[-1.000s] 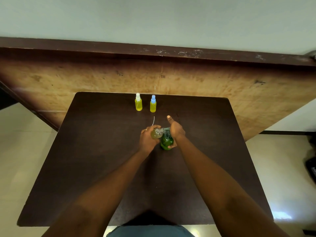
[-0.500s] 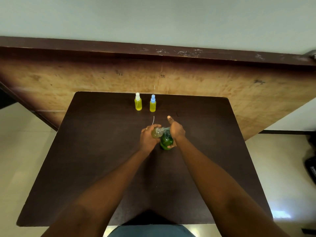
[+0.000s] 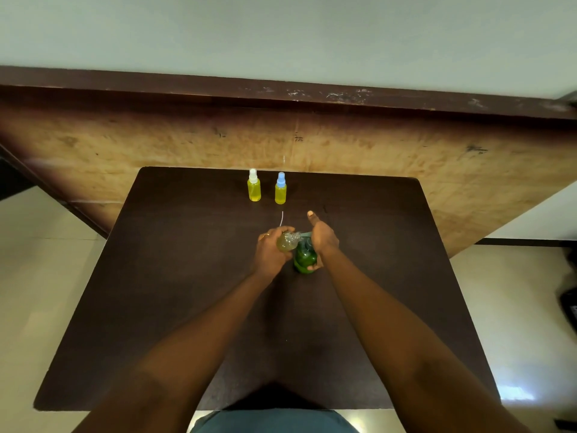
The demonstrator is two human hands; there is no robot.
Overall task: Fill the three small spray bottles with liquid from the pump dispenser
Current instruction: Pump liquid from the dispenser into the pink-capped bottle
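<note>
**Last bottle held to the spout**

The left hand (image 3: 270, 254) grips the open small bottle (image 3: 288, 242), tilted so its neck meets the spout of the green pump dispenser (image 3: 303, 259) mid-table (image 3: 187, 276). The right hand (image 3: 323, 237) wraps round the dispenser, thumb out, likely steadying it for pumping. At the far edge stand the white-capped bottle (image 3: 254, 189) and blue-capped bottle (image 3: 280, 192), both capped and yellow with liquid, apparently done.

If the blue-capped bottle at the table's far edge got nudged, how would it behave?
The blue-capped bottle stands tall and narrow on the table, so a push near the cap would probably tip it. It looks full of yellow liquid, so it is likely weighty for its size. Its body seems round, so once down it may roll.
</note>
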